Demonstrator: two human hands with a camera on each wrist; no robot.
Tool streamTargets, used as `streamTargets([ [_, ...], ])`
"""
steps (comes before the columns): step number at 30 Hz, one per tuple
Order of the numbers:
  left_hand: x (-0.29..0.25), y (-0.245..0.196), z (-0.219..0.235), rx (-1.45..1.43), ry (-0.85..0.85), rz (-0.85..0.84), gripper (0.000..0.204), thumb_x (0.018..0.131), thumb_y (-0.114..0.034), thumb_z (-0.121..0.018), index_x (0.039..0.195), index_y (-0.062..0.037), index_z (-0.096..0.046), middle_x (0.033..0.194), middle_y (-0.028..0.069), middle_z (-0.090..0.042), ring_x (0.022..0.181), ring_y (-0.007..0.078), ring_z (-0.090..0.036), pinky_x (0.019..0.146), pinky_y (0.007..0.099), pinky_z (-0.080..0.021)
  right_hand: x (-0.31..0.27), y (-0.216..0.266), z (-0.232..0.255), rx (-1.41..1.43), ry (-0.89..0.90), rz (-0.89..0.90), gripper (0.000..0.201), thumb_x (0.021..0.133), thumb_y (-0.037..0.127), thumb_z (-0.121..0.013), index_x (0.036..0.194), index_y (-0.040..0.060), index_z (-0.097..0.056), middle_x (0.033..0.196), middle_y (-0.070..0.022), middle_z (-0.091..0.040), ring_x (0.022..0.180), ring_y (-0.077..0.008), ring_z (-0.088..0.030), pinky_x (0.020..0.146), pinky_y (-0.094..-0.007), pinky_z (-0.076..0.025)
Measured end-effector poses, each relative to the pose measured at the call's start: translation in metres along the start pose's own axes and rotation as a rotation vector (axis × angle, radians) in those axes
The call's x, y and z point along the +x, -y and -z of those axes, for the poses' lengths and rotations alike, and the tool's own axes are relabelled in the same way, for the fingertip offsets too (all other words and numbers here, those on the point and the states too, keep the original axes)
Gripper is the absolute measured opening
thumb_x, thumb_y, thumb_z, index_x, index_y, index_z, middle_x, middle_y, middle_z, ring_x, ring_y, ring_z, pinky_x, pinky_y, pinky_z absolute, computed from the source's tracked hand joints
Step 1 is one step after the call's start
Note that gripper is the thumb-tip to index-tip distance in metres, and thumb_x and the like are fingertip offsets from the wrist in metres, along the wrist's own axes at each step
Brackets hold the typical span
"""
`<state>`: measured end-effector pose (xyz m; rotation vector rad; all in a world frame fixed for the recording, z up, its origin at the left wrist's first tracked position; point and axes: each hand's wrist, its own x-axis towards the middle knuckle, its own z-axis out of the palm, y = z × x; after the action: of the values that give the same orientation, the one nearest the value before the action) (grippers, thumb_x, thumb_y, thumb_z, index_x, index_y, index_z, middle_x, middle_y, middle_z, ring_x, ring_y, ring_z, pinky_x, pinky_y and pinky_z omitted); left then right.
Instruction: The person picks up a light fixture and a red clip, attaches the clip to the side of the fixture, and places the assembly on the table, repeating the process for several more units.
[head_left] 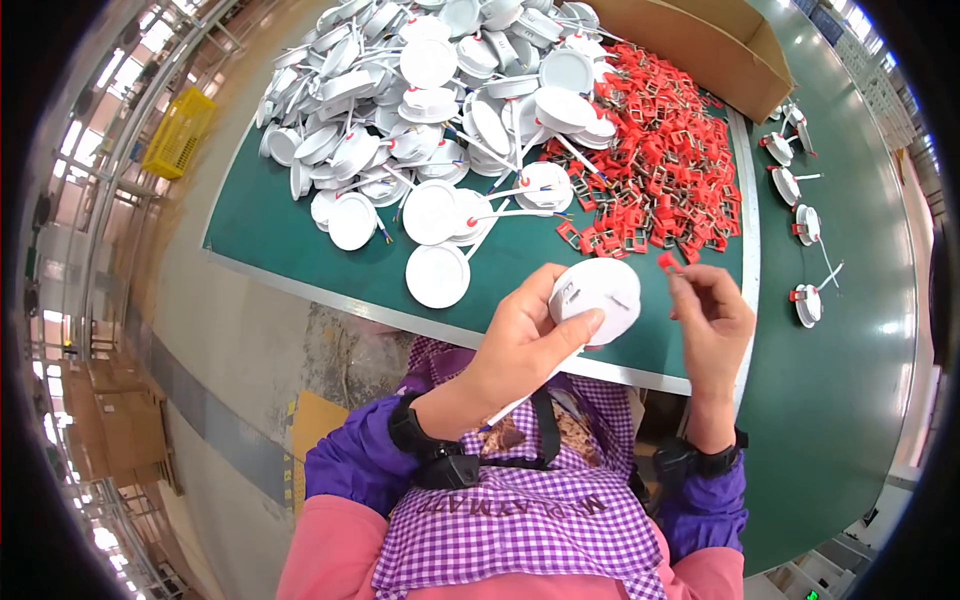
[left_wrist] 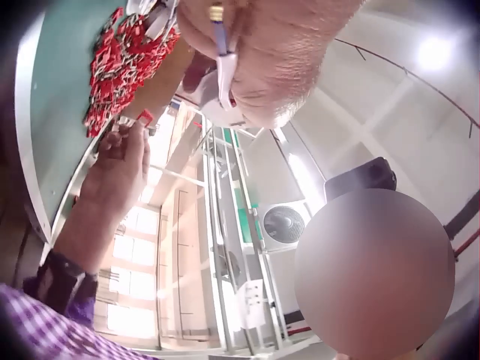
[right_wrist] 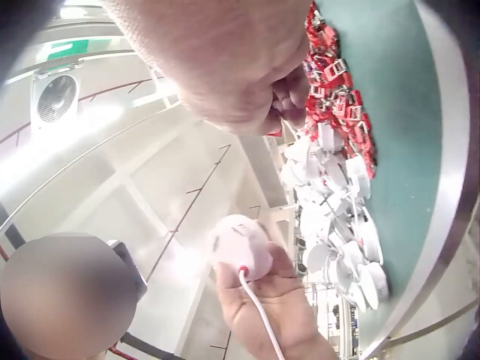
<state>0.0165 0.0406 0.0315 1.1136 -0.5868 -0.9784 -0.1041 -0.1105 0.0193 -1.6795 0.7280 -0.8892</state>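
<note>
Left hand [head_left: 520, 340] gripping white round lamp [head_left: 598, 298] above near table edge [head_left: 640, 378], white cable [head_left: 520, 403] trailing toward apron, right hand [head_left: 712, 318] pinching 1 red clip [head_left: 667, 262] just beside lamp, red clip heap [head_left: 660, 170] behind, white lamp pile [head_left: 440, 100] farther back, 4 lamps on belt [head_left: 860, 260]

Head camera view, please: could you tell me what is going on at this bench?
A person sits at a green table. The left hand holds a round white lamp housing with its cable hanging down, while the right hand pinches a small red clip beside it. A heap of white housings and a pile of red clips lie behind.
</note>
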Motion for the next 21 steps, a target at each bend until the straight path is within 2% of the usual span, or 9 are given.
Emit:
streamTargets([
  [2, 0.003, 0.011, 0.001, -0.002, -0.009, 0.032, 0.027, 0.088, -0.006, -0.055, 0.112, 0.0025, -0.045, 0.104, 0.0099, -0.058, 0.092, 0.0145, -0.06, 0.077, 0.0306, -0.054, -0.007, 0.013, -0.005, -0.216, 0.099, 0.118, 0.008, 0.077, 0.001, -0.066, 0.082, -0.002, -0.06, 0.068, -0.0026, -0.058, 0.057, -0.0066, -0.053, 0.052, -0.0227, -0.043],
  [4, 0.004, 0.015, 0.001, -0.03, -0.072, 0.11, 0.026, 0.089, -0.007, -0.054, 0.112, 0.0026, -0.046, 0.104, 0.0098, -0.059, 0.091, 0.0144, -0.06, 0.076, 0.0307, -0.054, -0.016, 0.022, -0.011, -0.305, 0.155, 0.161, 0.008, 0.076, 0.0, -0.066, 0.082, -0.0016, -0.06, 0.068, -0.006, -0.057, 0.056, -0.0105, -0.055, 0.053, -0.0236, -0.043],
  [7, 0.007, 0.018, 0.003, -0.084, -0.119, 0.134, 0.026, 0.089, -0.007, -0.055, 0.112, 0.002, -0.047, 0.105, 0.0094, -0.059, 0.092, 0.0141, -0.059, 0.078, 0.0296, -0.053, -0.023, 0.021, -0.016, -0.319, 0.144, 0.228, 0.008, 0.076, 0.0, -0.066, 0.082, -0.001, -0.06, 0.068, -0.0074, -0.058, 0.056, -0.0131, -0.055, 0.053, -0.0243, -0.043],
  [11, 0.009, 0.03, 0.005, -0.089, -0.172, 0.094, 0.026, 0.088, -0.006, -0.056, 0.112, 0.001, -0.048, 0.106, 0.0088, -0.059, 0.092, 0.0136, -0.059, 0.08, 0.0282, -0.05, -0.023, 0.013, -0.014, -0.302, 0.083, 0.186, 0.008, 0.076, 0.0, -0.065, 0.083, -0.0013, -0.06, 0.069, -0.0071, -0.058, 0.056, -0.0123, -0.056, 0.054, -0.0246, -0.044],
  [13, 0.011, 0.04, 0.006, -0.275, -0.218, 0.001, 0.026, 0.086, -0.005, -0.059, 0.11, -0.0003, -0.049, 0.105, 0.0082, -0.059, 0.092, 0.013, -0.058, 0.081, 0.027, -0.048, -0.02, 0.011, -0.011, -0.277, 0.0, 0.053, 0.008, 0.077, 0.0, -0.065, 0.083, -0.0017, -0.06, 0.07, -0.0071, -0.059, 0.056, -0.0114, -0.056, 0.054, -0.0242, -0.045],
  [16, 0.01, 0.044, 0.007, -0.27, -0.223, 0.02, 0.026, 0.084, -0.003, -0.061, 0.107, -0.0009, -0.049, 0.103, 0.0077, -0.06, 0.092, 0.0139, -0.059, 0.08, 0.0283, -0.049, -0.024, 0.007, -0.019, -0.308, 0.101, 0.083, 0.008, 0.077, 0.0, -0.064, 0.084, -0.0021, -0.06, 0.07, -0.0072, -0.059, 0.056, -0.0102, -0.056, 0.055, -0.0235, -0.045],
  [21, 0.011, 0.047, 0.004, -0.323, -0.296, 0.038, 0.027, 0.081, -0.002, -0.065, 0.101, -0.0008, -0.049, 0.096, 0.007, -0.06, 0.087, 0.0111, -0.059, 0.076, 0.025, -0.05, -0.031, 0.004, -0.029, -0.329, 0.124, 0.124, 0.01, 0.078, 0.002, -0.066, 0.087, -0.001, -0.061, 0.072, -0.0089, -0.06, 0.058, -0.0136, -0.058, 0.054, -0.0246, -0.047],
])
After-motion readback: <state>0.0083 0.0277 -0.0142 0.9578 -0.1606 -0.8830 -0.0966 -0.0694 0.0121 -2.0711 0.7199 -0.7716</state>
